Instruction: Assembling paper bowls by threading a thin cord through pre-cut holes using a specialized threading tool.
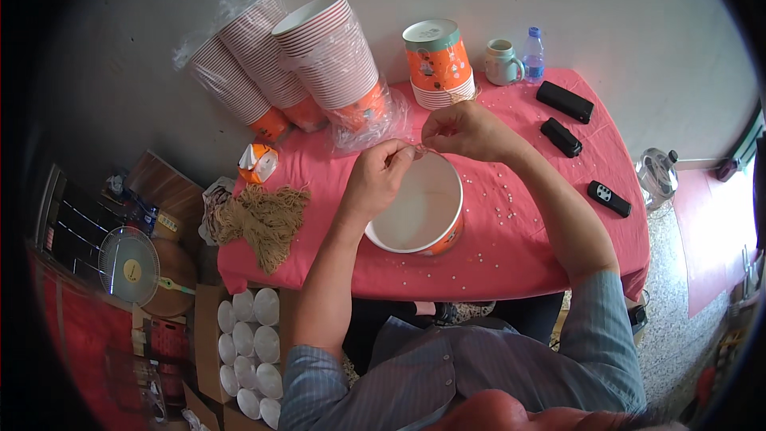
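Observation:
My left hand point(381, 174) and my right hand point(467, 132) meet above the far rim of a large white-and-orange paper bucket point(415, 199). Both have thumb and forefinger pinched together, fingertips almost touching. Something thin and small is between them, too fine to make out. A few tan strands of twine point(463, 97) show just beyond my right knuckles; whether that hand holds them I cannot tell. The bucket stands upright, with a pale inside. To its left lies a bundle of tan twine point(267, 223). Small pale beads point(501, 199) are scattered on the pink tablecloth point(527, 255).
Plastic-wrapped stacks of paper buckets point(331, 56) lean at the back left, by an orange-and-white packet point(258, 164). Farther right stand upturned buckets point(437, 60), a mug point(503, 62) and a bottle point(533, 54). Black devices point(565, 102) lie at right. A carton of clear cups point(255, 343) sits lower left.

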Available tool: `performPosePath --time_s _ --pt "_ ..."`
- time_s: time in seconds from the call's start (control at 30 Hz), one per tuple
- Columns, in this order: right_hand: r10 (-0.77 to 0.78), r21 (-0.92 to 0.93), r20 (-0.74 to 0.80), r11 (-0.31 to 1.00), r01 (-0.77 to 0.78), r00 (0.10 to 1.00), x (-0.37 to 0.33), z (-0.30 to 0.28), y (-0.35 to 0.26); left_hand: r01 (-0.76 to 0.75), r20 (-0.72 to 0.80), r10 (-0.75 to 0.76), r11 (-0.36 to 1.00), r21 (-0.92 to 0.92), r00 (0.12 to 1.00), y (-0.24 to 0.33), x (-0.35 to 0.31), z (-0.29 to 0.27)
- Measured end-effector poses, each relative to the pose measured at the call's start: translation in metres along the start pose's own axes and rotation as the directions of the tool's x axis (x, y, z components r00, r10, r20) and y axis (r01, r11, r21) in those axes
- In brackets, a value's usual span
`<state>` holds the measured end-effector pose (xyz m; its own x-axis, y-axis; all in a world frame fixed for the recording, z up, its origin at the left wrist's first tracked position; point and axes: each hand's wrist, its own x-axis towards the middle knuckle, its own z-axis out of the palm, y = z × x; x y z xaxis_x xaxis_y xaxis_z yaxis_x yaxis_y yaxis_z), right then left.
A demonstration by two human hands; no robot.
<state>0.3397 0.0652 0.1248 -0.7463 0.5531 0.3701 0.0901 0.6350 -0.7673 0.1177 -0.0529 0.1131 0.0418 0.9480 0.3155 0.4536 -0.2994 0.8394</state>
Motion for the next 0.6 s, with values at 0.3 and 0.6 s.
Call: performPosePath --time_s 0.3,0.6 --pt "-0.004 0.007 0.037 1.000 0.004 0.999 0.0009 0.0016 0.0041 -0.011 0.003 0.012 0.999 -0.032 1.000 -0.0007 0.0008 0.0021" --pt "-0.002 -0.026 0.047 1.000 0.003 0.999 -0.0009 -0.0007 0.0034 -0.006 -0.001 0.006 1.000 -0.018 1.000 0.0012 0.0010 0.0021"
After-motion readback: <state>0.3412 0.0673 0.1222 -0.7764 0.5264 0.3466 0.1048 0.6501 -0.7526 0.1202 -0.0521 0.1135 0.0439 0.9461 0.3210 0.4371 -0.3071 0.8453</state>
